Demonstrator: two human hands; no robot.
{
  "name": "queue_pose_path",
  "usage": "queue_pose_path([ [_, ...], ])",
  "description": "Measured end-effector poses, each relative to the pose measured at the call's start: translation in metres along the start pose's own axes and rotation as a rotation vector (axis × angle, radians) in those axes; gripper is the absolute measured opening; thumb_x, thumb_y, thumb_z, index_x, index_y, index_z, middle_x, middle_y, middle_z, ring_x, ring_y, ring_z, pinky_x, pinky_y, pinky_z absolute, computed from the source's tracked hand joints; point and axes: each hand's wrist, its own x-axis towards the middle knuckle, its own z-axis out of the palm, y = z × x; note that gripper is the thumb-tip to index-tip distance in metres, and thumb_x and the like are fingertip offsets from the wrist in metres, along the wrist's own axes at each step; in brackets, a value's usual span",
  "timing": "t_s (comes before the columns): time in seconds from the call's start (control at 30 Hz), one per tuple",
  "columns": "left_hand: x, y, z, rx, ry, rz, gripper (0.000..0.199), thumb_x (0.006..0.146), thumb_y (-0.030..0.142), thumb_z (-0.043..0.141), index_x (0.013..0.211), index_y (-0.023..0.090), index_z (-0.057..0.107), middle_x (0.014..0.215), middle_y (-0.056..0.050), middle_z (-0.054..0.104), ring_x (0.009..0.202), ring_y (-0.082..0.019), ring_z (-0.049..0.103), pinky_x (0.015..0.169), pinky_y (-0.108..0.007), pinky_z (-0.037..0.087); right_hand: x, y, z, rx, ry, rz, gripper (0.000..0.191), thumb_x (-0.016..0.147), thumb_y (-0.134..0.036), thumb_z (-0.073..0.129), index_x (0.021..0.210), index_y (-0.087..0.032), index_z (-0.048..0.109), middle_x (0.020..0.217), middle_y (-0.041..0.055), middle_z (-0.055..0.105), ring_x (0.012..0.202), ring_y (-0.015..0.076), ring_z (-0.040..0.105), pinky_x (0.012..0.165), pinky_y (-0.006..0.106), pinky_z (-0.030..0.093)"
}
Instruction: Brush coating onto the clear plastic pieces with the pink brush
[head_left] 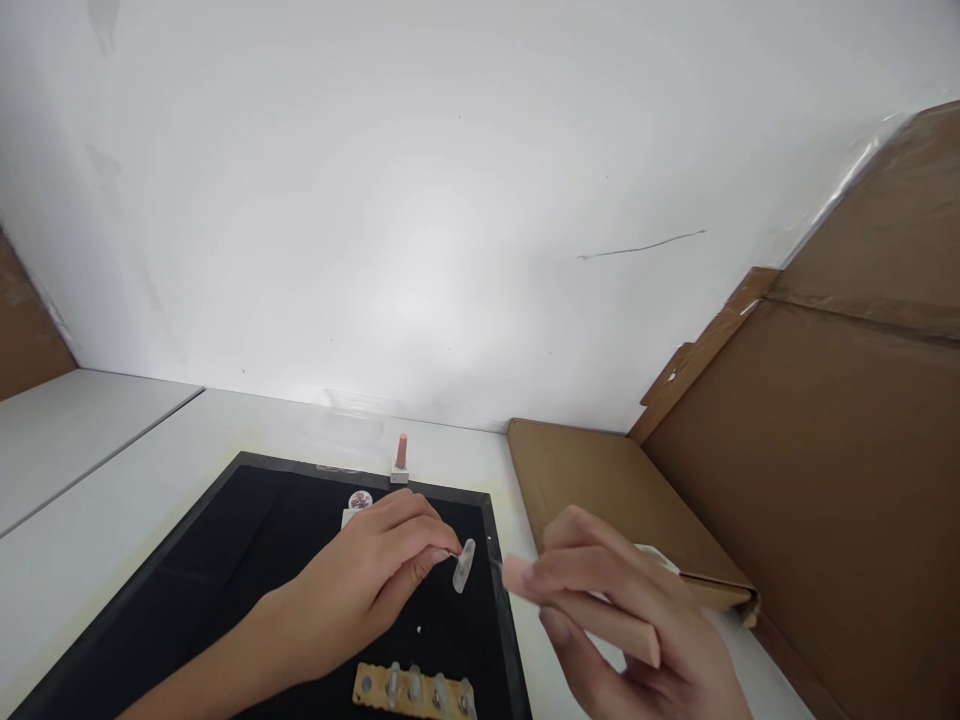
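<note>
My left hand (375, 570) pinches a thin stem beside a clear oblong piece (464, 566) that looks like a false nail tip. It hovers above a black mat (247, 560). To its right, my right hand (637, 620) is closed around a slim peach-coloured tool (611, 627). A pinkish end and a blurred thin tip of it point left toward the nail tip, apart from it. Near the mat's front, a yellow wavy-edged strip (412, 698) carries several clear pieces standing up. Beyond my left hand, a round printed piece (360, 500) is partly hidden.
A small pink-topped bottle-like item (401, 460) stands at the mat's back edge. A clear plastic tray (349, 415) lies behind it. On the right is a flat cardboard box (600, 470), beside a tall cardboard wall (840, 430). A white wall (420, 220) rises at the back.
</note>
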Motion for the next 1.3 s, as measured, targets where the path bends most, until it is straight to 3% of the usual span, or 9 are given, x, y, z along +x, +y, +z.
queue_pose_path([
  [0.17,0.003,0.001,0.000,0.004,0.005,0.012,0.020,0.096,0.008,0.041,0.098,0.018,0.059,0.089,-0.004,0.062,0.082,-0.015,0.057,0.073,-0.024,0.047,0.003,-0.003,0.001,0.065,-0.099,-0.021,0.029,0.073,0.004,0.048,0.084,-0.021,0.059,0.066,0.0000,0.055,0.056,0.0122,0.054,0.045,0.022,0.041],
  [0.5,-0.003,0.003,0.001,0.027,-0.022,0.054,0.021,0.096,0.006,0.041,0.103,0.017,0.057,0.091,-0.004,0.061,0.085,-0.014,0.056,0.074,-0.023,0.045,-0.005,0.006,-0.002,-0.116,-0.013,0.023,0.023,0.082,-0.003,0.051,0.091,-0.022,0.060,0.067,-0.0009,0.053,0.054,0.0116,0.053,0.047,0.023,0.042],
  [0.6,-0.001,0.003,0.001,0.048,-0.006,0.061,0.020,0.096,0.006,0.041,0.101,0.017,0.058,0.090,-0.004,0.061,0.084,-0.015,0.056,0.073,-0.024,0.045,-0.004,0.001,-0.003,-0.041,-0.001,0.002,0.025,0.078,0.000,0.051,0.088,-0.022,0.059,0.064,-0.0020,0.052,0.053,0.0115,0.052,0.045,0.022,0.040],
  [0.8,0.001,0.006,0.002,0.087,-0.022,0.052,0.020,0.097,0.009,0.040,0.100,0.016,0.058,0.090,-0.005,0.062,0.084,-0.016,0.056,0.072,-0.025,0.047,0.001,-0.003,0.000,0.030,-0.096,-0.010,0.026,0.073,0.002,0.050,0.081,-0.021,0.060,0.067,0.0013,0.057,0.054,0.0124,0.055,0.044,0.022,0.041],
  [1.1,-0.002,0.007,0.002,0.103,-0.043,0.069,0.022,0.098,0.010,0.038,0.101,0.016,0.059,0.090,-0.007,0.062,0.084,-0.017,0.056,0.071,-0.026,0.048,-0.004,0.005,0.000,-0.102,-0.024,0.007,0.024,0.080,-0.002,0.050,0.090,-0.021,0.060,0.066,-0.0009,0.054,0.053,0.0120,0.053,0.046,0.023,0.041],
  [1.3,0.000,0.005,0.001,0.150,-0.021,0.066,0.021,0.098,0.010,0.038,0.099,0.016,0.059,0.088,-0.006,0.062,0.083,-0.017,0.057,0.071,-0.026,0.048,-0.003,-0.001,-0.002,0.051,-0.025,-0.013,0.026,0.076,0.000,0.051,0.086,-0.023,0.058,0.063,-0.0011,0.054,0.053,0.0124,0.051,0.044,0.022,0.039],
])
